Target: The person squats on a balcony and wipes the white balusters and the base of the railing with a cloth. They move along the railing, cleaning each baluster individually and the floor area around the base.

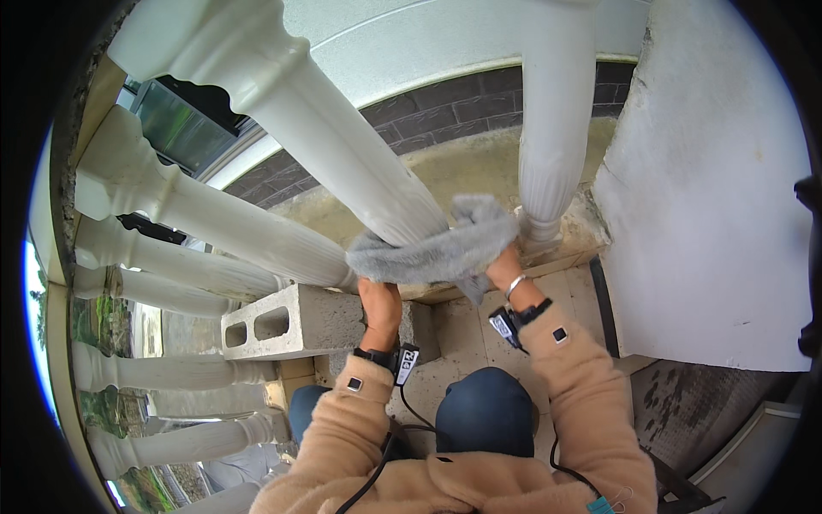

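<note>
The fingers of both bare hands grasp a grey plush cloth (pixel 428 261), though its folds hide the fingertips. The left hand (pixel 380 307) grips it from below at its left end; the right hand (pixel 503 269) holds the right end, where a loose corner hangs down. The cloth lies across the near side of the fluted lower shaft of a white baluster (pixel 342 141), low down near the inner edge of the ledge (pixel 585 230); whether it goes fully round the back cannot be seen.

A silver bracelet (pixel 515 284) circles the right wrist, and both forearms wear black wrist straps over beige fleece sleeves (pixel 569 364). Just left of the left hand lies a hollow concrete block (pixel 312 319), its two openings facing left. Another white baluster (pixel 556 111) stands near the ledge's right end, beside a white wall (pixel 711 171); more balusters line the left. Below, the person's blue-clad knees (pixel 485 411) are bent over a tiled floor (pixel 552 301).
</note>
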`<state>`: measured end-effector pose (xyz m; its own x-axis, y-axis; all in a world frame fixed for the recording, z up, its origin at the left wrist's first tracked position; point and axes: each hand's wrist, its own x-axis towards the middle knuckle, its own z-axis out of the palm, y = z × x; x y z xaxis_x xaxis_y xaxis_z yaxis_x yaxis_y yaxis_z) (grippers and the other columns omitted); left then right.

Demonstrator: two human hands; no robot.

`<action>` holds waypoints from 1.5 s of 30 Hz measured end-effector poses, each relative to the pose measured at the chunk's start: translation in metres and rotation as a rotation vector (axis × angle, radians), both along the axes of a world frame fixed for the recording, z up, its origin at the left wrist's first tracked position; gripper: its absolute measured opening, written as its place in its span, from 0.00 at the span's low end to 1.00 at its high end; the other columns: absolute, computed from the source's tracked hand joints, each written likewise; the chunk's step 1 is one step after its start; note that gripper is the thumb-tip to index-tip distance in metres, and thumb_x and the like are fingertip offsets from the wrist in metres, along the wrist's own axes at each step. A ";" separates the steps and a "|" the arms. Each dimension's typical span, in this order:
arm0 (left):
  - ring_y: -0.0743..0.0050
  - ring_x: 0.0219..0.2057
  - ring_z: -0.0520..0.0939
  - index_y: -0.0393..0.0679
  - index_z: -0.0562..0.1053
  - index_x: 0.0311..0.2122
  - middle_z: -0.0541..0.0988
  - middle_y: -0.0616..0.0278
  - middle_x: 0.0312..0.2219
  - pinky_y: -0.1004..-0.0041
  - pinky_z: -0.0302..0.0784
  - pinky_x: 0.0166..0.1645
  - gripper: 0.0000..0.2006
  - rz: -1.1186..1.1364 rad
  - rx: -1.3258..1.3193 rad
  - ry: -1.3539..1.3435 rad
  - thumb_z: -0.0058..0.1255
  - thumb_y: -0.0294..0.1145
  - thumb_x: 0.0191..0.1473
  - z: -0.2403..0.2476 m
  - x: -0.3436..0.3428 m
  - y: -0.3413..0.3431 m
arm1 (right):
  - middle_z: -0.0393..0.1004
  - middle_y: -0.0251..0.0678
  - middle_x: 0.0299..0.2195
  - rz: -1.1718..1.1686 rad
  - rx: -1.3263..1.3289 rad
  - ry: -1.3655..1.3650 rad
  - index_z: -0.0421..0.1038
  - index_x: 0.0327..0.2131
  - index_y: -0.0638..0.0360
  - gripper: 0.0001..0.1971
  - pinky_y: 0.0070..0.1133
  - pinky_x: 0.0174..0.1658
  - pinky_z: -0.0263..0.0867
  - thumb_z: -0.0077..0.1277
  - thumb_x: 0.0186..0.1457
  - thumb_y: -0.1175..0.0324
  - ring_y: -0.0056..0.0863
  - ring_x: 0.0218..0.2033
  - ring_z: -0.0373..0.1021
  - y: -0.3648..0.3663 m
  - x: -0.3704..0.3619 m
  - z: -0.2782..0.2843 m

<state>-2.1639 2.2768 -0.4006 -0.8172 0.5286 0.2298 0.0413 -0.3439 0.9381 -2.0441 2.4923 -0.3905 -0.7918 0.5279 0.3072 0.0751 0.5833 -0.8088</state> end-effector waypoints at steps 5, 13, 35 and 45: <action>0.65 0.51 0.76 0.36 0.70 0.54 0.75 0.56 0.50 0.67 0.73 0.55 0.18 0.381 -0.164 0.772 0.49 0.37 0.64 0.131 -0.057 0.044 | 0.68 0.38 0.59 0.462 0.082 0.686 0.66 0.58 0.57 0.26 0.26 0.63 0.61 0.58 0.57 0.64 0.29 0.60 0.64 0.026 -0.087 0.127; 0.54 0.63 0.66 0.29 0.58 0.64 0.66 0.47 0.62 0.62 0.58 0.66 0.29 0.290 -0.103 0.499 0.41 0.39 0.65 -0.002 -0.031 0.054 | 0.64 0.37 0.62 0.655 -0.900 0.429 0.60 0.63 0.58 0.22 0.25 0.64 0.60 0.42 0.69 0.64 0.30 0.61 0.62 0.033 -0.138 0.041; 0.51 0.64 0.65 0.43 0.42 0.71 0.61 0.48 0.65 0.59 0.60 0.66 0.38 0.161 0.011 0.005 0.49 0.34 0.64 0.034 0.048 0.024 | 0.70 0.34 0.42 -0.106 -0.082 0.360 0.67 0.47 0.57 0.16 0.27 0.54 0.66 0.49 0.62 0.57 0.33 0.46 0.68 -0.047 -0.013 0.000; 0.50 0.66 0.60 0.39 0.43 0.70 0.59 0.45 0.64 0.50 0.62 0.64 0.33 0.445 0.758 0.727 0.42 0.32 0.67 0.296 -0.019 0.054 | 0.54 0.59 0.62 -0.131 0.758 0.797 0.41 0.65 0.70 0.39 0.34 0.66 0.52 0.52 0.59 0.63 0.49 0.64 0.54 -0.024 -0.095 0.291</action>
